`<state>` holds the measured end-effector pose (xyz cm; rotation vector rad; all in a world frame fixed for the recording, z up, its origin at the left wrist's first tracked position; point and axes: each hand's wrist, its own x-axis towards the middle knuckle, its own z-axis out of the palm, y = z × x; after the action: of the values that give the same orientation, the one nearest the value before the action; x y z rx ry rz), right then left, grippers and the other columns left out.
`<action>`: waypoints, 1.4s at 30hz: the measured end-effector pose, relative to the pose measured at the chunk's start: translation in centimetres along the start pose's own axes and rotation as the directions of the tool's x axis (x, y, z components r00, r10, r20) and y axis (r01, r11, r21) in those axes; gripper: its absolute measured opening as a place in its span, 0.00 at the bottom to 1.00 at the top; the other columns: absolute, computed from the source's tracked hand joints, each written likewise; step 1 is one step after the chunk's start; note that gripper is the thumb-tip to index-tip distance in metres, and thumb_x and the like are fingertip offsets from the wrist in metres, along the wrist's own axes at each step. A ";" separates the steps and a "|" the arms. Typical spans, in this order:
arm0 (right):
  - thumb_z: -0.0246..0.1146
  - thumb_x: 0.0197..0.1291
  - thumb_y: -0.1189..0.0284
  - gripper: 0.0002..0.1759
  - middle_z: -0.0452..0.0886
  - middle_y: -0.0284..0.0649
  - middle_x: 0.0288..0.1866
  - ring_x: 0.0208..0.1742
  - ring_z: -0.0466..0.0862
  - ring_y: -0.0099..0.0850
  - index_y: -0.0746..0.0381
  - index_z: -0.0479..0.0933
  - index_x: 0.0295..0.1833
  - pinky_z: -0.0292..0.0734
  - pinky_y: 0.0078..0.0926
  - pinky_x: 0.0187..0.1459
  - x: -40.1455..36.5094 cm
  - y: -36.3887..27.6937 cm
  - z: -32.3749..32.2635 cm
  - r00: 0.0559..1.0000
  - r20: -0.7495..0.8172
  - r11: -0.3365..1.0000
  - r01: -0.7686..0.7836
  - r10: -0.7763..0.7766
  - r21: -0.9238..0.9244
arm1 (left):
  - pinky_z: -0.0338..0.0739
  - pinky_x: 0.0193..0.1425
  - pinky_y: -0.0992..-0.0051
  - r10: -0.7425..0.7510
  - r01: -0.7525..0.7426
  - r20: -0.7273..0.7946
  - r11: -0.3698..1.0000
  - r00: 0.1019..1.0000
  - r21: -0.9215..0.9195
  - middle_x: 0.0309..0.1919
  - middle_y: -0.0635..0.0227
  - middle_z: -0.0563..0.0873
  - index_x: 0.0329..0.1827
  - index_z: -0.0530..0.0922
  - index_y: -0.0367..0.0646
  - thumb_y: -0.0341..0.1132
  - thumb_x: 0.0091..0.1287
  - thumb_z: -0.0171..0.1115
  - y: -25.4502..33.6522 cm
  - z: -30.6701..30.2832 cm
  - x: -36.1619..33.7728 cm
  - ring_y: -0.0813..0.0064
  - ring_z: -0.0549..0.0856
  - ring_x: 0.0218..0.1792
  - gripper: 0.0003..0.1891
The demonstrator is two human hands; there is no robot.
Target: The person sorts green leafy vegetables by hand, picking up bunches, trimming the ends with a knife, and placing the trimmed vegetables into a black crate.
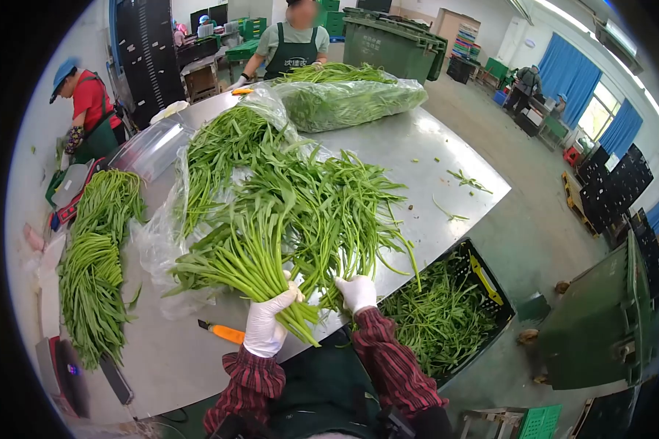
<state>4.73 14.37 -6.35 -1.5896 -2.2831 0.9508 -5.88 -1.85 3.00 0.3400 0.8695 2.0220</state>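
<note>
My left hand [269,320], in a white glove, is wrapped round the stems of a bundle of leafy greens [252,256], whose cut ends stick out toward me. To its right my right hand [356,293], also gloved, has its fingers closed at the lower stems of the loose greens pile [322,205]; what the fingertips hold is too small to make out. The pile lies partly on clear plastic [161,234] on the metal table [447,161]. An orange-handled knife [225,333] lies left of my left hand.
Greens [95,271] lie at the table's left by a scale-like device [69,373]. A filled plastic bag [351,104] is at the back, near a person in an apron [296,51]. A black crate [483,274] stands lower right, a green bin [600,322] beyond. Another person [91,110] works left.
</note>
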 end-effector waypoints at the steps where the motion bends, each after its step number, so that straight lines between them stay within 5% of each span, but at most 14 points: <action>1: 0.59 0.55 0.56 0.25 0.77 0.47 0.15 0.23 0.82 0.39 0.70 0.78 0.24 0.75 0.33 0.29 0.2 0.0 -0.1 0.999 -0.024 0.995 0.037 -0.035 0.098 | 0.75 0.45 0.72 0.000 0.000 -0.021 1.000 1.000 -0.010 0.31 0.65 0.79 0.47 0.72 0.37 0.20 0.57 0.62 0.1 0.1 0.0 0.71 0.80 0.34 0.15; 2: 0.60 0.55 0.60 0.22 0.77 0.46 0.15 0.21 0.81 0.37 0.71 0.78 0.24 0.75 0.32 0.28 0.5 0.2 -0.3 0.996 -0.050 0.978 0.078 -0.070 0.192 | 0.75 0.45 0.72 0.002 -0.002 -0.021 1.000 1.000 -0.011 0.31 0.65 0.79 0.47 0.72 0.37 0.20 0.57 0.62 0.1 0.1 0.1 0.71 0.80 0.34 0.15; 4: 0.61 0.52 0.65 0.16 0.78 0.43 0.16 0.18 0.79 0.32 0.69 0.78 0.27 0.73 0.30 0.21 0.1 0.0 -2.8 0.995 0.061 0.792 -0.098 0.076 0.602 | 0.76 0.45 0.72 0.018 -0.018 -0.028 1.000 0.999 -0.008 0.31 0.66 0.79 0.47 0.72 0.37 0.20 0.57 0.61 0.2 0.0 0.2 0.71 0.80 0.34 0.15; 5: 0.62 0.52 0.70 0.10 0.74 0.37 0.14 0.14 0.74 0.23 0.67 0.75 0.26 0.66 0.24 0.16 -0.7 -0.6 -4.4 0.992 -0.110 0.726 0.035 0.056 0.687 | 0.76 0.45 0.72 0.020 -0.020 -0.029 1.000 0.999 -0.009 0.31 0.66 0.79 0.47 0.72 0.37 0.20 0.57 0.61 0.2 0.0 0.3 0.71 0.80 0.34 0.15; 8: 0.61 0.55 0.68 0.11 0.77 0.41 0.18 0.17 0.78 0.30 0.65 0.74 0.29 0.71 0.28 0.22 -3.1 -1.0 -8.8 0.916 -0.401 0.831 0.200 0.030 0.519 | 0.76 0.45 0.72 0.024 -0.023 -0.067 1.000 0.997 0.013 0.31 0.65 0.79 0.46 0.73 0.37 0.20 0.57 0.61 -0.1 0.0 0.3 0.70 0.80 0.35 0.14; 10: 0.63 0.55 0.65 0.12 0.79 0.46 0.22 0.23 0.81 0.41 0.64 0.75 0.33 0.74 0.34 0.28 -2.7 1.0 -9.2 0.831 -0.545 0.977 0.190 -0.109 0.094 | 0.76 0.45 0.72 0.001 0.002 -0.060 0.999 0.998 0.049 0.33 0.64 0.80 0.46 0.73 0.37 0.19 0.56 0.60 -0.5 0.2 0.3 0.70 0.81 0.35 0.15; 11: 0.63 0.56 0.63 0.13 0.79 0.49 0.25 0.28 0.80 0.48 0.63 0.75 0.35 0.74 0.40 0.32 -2.0 2.2 -8.9 0.874 -0.476 0.995 0.090 -0.103 -0.049 | 0.76 0.45 0.72 -0.006 0.008 -0.057 0.999 0.998 0.047 0.33 0.64 0.80 0.46 0.73 0.37 0.19 0.56 0.60 -0.8 0.3 0.1 0.70 0.81 0.35 0.15; 16: 0.63 0.58 0.69 0.08 0.78 0.47 0.22 0.22 0.80 0.43 0.63 0.74 0.33 0.73 0.35 0.25 -6.8 1.2 -8.3 0.776 -0.578 0.954 0.301 -0.251 -0.010 | 0.79 0.46 0.70 -0.201 0.201 -0.014 0.979 0.979 0.022 0.37 0.62 0.83 0.46 0.74 0.35 0.18 0.57 0.59 -3.2 1.7 -0.4 0.69 0.83 0.39 0.13; 20: 0.63 0.58 0.69 0.07 0.78 0.45 0.20 0.19 0.79 0.42 0.61 0.74 0.33 0.72 0.34 0.22 -10.3 -0.9 -5.7 0.798 -0.518 0.917 0.394 -0.308 0.060 | 0.77 0.50 0.75 -0.276 0.276 -0.004 0.960 0.961 0.053 0.40 0.63 0.84 0.46 0.76 0.35 0.18 0.54 0.62 -6.2 2.4 -0.7 0.71 0.83 0.42 0.15; 22: 0.60 0.59 0.73 0.08 0.81 0.46 0.29 0.27 0.82 0.41 0.63 0.76 0.43 0.77 0.34 0.28 -11.0 -1.1 -4.2 0.730 -0.510 0.857 0.515 -0.455 -0.027 | 0.76 0.49 0.76 -0.237 0.236 0.003 0.971 0.972 0.048 0.42 0.64 0.83 0.48 0.76 0.35 0.18 0.54 0.62 -6.7 2.9 -1.1 0.73 0.83 0.42 0.17; 26: 0.58 0.58 0.75 0.11 0.81 0.48 0.33 0.31 0.82 0.43 0.64 0.74 0.47 0.78 0.34 0.32 -11.6 -0.8 -4.1 0.740 -0.452 0.846 0.529 -0.498 -0.067 | 0.76 0.48 0.76 -0.286 0.286 -0.011 0.958 0.958 0.023 0.43 0.66 0.83 0.48 0.77 0.36 0.17 0.54 0.62 -6.4 2.8 -1.1 0.74 0.82 0.41 0.17; 34: 0.56 0.58 0.75 0.10 0.79 0.50 0.32 0.33 0.81 0.47 0.64 0.73 0.46 0.77 0.38 0.35 -11.4 -0.3 -4.6 0.825 -0.300 0.868 0.495 -0.478 -0.023 | 0.76 0.48 0.77 -0.159 0.155 0.009 0.973 0.987 0.172 0.41 0.68 0.84 0.46 0.78 0.37 0.18 0.52 0.65 -7.2 2.7 -1.2 0.76 0.82 0.41 0.17; 37: 0.56 0.58 0.75 0.10 0.79 0.50 0.32 0.34 0.81 0.48 0.64 0.73 0.46 0.77 0.39 0.35 -11.5 -0.2 -4.1 0.847 -0.311 0.894 0.447 -0.432 -0.024 | 0.76 0.47 0.77 -0.138 0.143 -0.054 0.982 0.989 0.126 0.41 0.68 0.84 0.46 0.78 0.37 0.18 0.51 0.66 -8.0 2.6 -1.0 0.76 0.82 0.39 0.18; 42: 0.56 0.55 0.78 0.12 0.80 0.51 0.34 0.32 0.82 0.42 0.66 0.73 0.46 0.77 0.34 0.36 -11.6 -0.3 -3.9 0.938 -0.277 0.932 0.277 -0.209 0.233 | 0.76 0.46 0.77 -0.149 0.152 -0.036 0.981 0.988 0.122 0.40 0.68 0.84 0.46 0.78 0.37 0.19 0.52 0.66 -8.3 2.2 -1.0 0.77 0.82 0.39 0.17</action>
<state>11.10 5.46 -0.89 -1.2024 -2.0214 0.8958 1.06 1.38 -1.06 0.3079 1.0104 1.8409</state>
